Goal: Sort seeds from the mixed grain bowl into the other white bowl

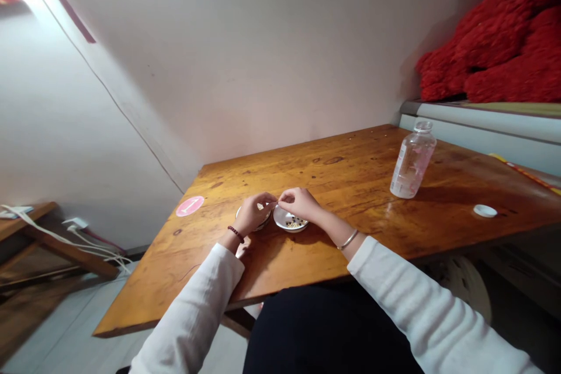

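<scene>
Left hand (255,212): thumb and forefinger pinched together, their tips right by those of the right hand (300,203); what sits between is too small to make out.
Right hand: pinched likewise, wrist toward the right edge of the tabletop (359,187).
White bowl (283,216): beneath the right fingertips, between the near and far edges, holding small dark and yellowish beads (294,222).
Second bowl (238,211): largely hidden by the left hand, on the left-edge side of the white bowl.
Red line (188,273): lies toward the near left corner (perhaps thread, though too fine to be sure).
Pinch: best done, I judge, with one hand as steady anchor while the other makes small movements; staying low over the bowls should let any dropped bead land inside.
Wrists: resting them lightly near the near edge would probably calm the fingertips.
Bottle (412,163): uncapped, toward the right edge, well apart from both hands; best left there.
</scene>
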Available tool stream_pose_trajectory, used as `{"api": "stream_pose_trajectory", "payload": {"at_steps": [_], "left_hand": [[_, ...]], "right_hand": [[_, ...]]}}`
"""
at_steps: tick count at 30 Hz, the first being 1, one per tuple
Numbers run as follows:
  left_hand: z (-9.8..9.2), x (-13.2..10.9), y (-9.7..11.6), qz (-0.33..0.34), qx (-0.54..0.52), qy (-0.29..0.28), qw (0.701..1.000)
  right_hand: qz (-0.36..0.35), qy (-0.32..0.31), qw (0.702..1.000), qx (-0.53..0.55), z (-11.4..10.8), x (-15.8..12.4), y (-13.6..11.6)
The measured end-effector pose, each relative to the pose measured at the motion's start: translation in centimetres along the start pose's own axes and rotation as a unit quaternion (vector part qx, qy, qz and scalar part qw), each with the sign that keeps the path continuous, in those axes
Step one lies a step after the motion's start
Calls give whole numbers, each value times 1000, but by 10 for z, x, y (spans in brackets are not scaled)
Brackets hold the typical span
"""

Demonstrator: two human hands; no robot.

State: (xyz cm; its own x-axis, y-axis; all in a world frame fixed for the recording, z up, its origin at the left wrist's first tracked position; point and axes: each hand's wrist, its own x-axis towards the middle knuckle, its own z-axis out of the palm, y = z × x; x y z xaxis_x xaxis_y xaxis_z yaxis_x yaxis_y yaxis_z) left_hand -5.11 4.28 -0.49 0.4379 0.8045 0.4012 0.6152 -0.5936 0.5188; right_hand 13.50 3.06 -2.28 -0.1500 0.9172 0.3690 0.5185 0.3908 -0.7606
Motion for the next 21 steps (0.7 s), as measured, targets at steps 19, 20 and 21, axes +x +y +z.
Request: {"api": "stream_pose_trajectory", "payload": {"at_steps": [19, 20, 21], "left_hand": [[-5, 1, 8, -15, -26, -15, 999], [-5, 1, 8, -15, -23, -12, 1000], [-5, 1, 8, -16, -20, -8, 1000]], "right_hand": [[27, -38, 993, 111, 2, 1, 3], [26, -40, 993, 109, 2, 0, 3], [24, -43, 993, 107, 2, 0, 3]]}}
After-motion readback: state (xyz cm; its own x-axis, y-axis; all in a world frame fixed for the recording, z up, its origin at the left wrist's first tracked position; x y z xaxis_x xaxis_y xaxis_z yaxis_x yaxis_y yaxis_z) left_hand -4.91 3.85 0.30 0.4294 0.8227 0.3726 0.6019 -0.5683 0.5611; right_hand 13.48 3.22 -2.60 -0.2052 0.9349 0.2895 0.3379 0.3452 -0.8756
